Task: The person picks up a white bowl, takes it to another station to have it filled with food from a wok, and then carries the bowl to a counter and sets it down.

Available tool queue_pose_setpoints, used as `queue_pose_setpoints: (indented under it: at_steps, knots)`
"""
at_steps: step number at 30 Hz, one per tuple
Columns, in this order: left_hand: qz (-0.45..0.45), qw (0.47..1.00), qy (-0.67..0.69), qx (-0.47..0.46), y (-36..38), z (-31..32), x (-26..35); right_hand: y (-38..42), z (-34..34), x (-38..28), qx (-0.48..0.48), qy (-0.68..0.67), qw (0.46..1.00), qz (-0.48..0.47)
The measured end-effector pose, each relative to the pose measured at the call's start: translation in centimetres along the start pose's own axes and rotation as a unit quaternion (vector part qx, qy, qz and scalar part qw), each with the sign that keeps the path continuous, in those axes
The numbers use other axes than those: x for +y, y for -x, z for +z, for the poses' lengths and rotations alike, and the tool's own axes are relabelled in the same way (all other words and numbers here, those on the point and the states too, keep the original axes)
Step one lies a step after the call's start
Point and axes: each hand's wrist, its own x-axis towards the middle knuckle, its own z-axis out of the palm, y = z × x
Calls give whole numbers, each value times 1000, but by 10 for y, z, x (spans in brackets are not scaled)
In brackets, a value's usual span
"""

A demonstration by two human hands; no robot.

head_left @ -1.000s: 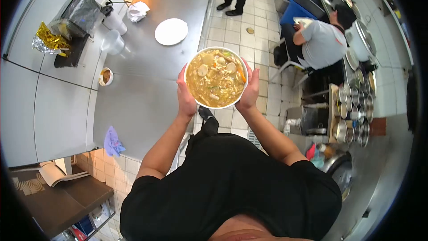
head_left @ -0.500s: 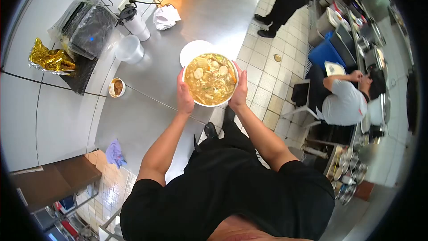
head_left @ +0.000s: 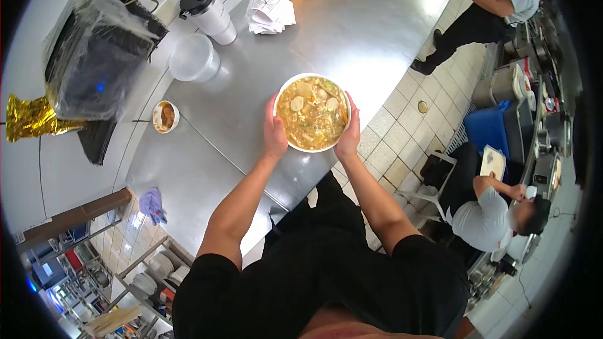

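A round white bowl (head_left: 312,113) full of yellowish-brown soup with pale round slices and shredded bits is held over the steel table, near its front edge. My left hand (head_left: 275,130) is wrapped round the bowl's left side, thumb near the rim. On the opposite side my right hand (head_left: 349,132) grips the bowl the same way. The bowl's underside is hidden, so I cannot tell whether it touches the table. To the left on the steel sits a small white cup (head_left: 166,117) with brown contents.
Behind stand a clear plastic tub (head_left: 193,58), a white tumbler (head_left: 217,19) and papers (head_left: 270,12). A plastic-wrapped machine (head_left: 94,56) is at left. A purple cloth (head_left: 152,205) hangs at the table's left edge. One person stands at upper right; another sits at right.
The view has shifted. The white plate seen behind the bowl earlier is no longer visible. Both hands still hold the bowl, now over the tabletop. The seated person's head and arms have moved.
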Motion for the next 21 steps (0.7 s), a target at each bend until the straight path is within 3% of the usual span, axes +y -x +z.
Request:
queue_pose_setpoints:
  at_steps: [5,7,10,14,17,18,21]
  knots:
    - [1,999,-40,22,1,-4,-30,-13,-13,8,-23,120,992,10]
    - [-7,1000,7,19,-1,0,-23,-11,-7,3,-12,151,988,1]
    - [-28,999,17,23,-3,5,-24,-20,-4,-9,-13,290,957,-24]
    - [-27,999,31,15,-10,6,-32,-28,-7,-7,-12,254,967,-14]
    - [-27,999,17,18,-18,12,-21,-44,-16,-5,-10,380,923,-63]
    - [-76,995,13,58,-18,13,-20,-48,-19,-5,-7,426,901,-82]
    - [-221,961,6,168,-13,5,-35,-54,-48,12,116,390,910,-79]
